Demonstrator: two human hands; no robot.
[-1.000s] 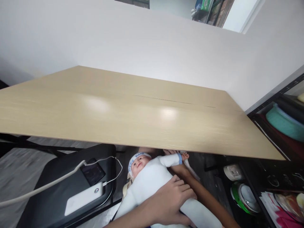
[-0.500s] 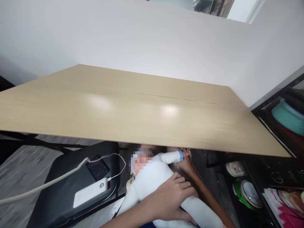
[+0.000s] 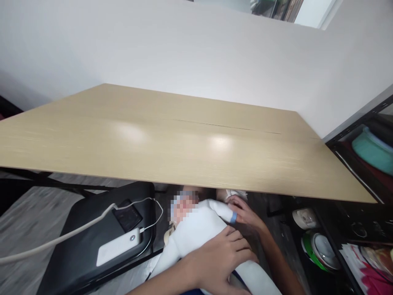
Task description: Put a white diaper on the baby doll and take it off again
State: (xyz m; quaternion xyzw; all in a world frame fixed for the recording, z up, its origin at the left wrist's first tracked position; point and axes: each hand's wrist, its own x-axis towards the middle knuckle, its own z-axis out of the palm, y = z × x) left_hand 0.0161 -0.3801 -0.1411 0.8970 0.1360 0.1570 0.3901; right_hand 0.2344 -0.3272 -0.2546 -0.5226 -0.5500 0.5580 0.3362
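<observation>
Just below the near edge of the light wooden tabletop (image 3: 184,147), a soft baby doll in a white suit (image 3: 196,229) lies face up, head toward the table. The left hand (image 3: 221,258) rests flat on its belly, fingers spread, not gripping. The right hand (image 3: 247,213) curls round the doll's arm at the blue cuff (image 3: 233,217). The black chair seat (image 3: 80,246) alongside carries a white power bank (image 3: 118,253) and a dark phone (image 3: 127,217).

I see a light wooden tabletop (image 3: 184,151) set against a white wall (image 3: 184,49). Below it, 1 black chair seat (image 3: 76,254) carries 1 white power bank (image 3: 118,253) and 1 dark phone (image 3: 127,216). A white cable (image 3: 61,237) runs leftward from the power bank. At right, a black metal shelf (image 3: 353,135) holds 1 teal bowl (image 3: 373,151).
</observation>
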